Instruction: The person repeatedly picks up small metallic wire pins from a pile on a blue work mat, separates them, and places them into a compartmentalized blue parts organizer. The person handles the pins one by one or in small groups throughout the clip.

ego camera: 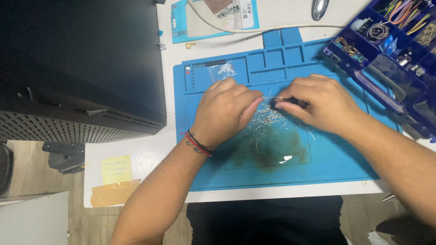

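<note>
A pile of thin silvery wire leads (268, 119) lies on a blue work mat (279, 173). My left hand (226, 110) rests over the pile's left side, fingers curled and pinching at the leads; a red and black band sits on its wrist. My right hand (316, 103) is at the pile's right side, fingers closed on a small dark part (282, 103). The fingertips of both hands almost meet above the pile.
A large black box (73, 60) fills the left of the white table. A purple compartment case (401, 46) with small parts stands at the right. A small clear bag (223, 70), a blue packet (218, 12), a white cable (253, 30) and a yellow note (116, 169) lie around.
</note>
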